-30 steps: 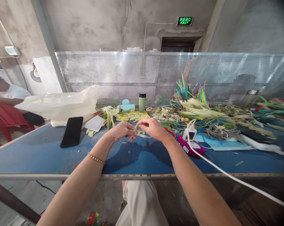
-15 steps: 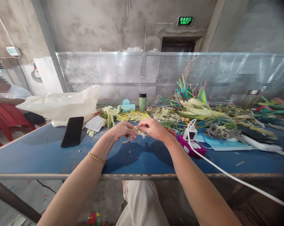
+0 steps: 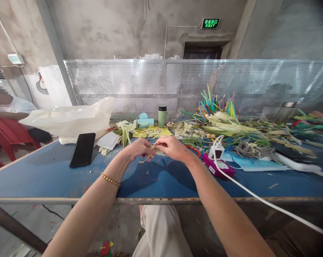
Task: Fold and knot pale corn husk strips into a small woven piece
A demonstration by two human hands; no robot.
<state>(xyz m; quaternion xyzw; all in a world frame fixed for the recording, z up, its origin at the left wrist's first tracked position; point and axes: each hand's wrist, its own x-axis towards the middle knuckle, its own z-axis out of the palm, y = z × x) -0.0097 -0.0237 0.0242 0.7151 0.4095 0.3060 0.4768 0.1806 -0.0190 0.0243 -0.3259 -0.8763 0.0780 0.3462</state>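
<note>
Both hands meet above the middle of the blue table (image 3: 97, 185). Between my fingertips is a small pale piece of what looks like dried corn husk (image 3: 159, 152), with thin strips hanging from it. My left hand (image 3: 139, 148) pinches it from the left, and a loose strip trails below those fingers. My right hand (image 3: 172, 147) closes thumb and forefinger on its upper part, touching the left fingertips. Fingers cover much of the piece, so its full shape is hidden. Just beyond the hands lies a yellow sheet (image 3: 147, 132) with small pale bits on it.
A black phone (image 3: 82, 150) and a clear plastic bag (image 3: 70, 116) lie left. A green bottle (image 3: 162, 116) stands behind. To the right are corn husks (image 3: 223, 123), a purple box (image 3: 217, 167) and a white cable (image 3: 258, 195). Another person (image 3: 14, 105) sits far left.
My right fingers have shifted slightly left and closer to the left fingertips on the husk piece. My left hand has stayed nearly still.
</note>
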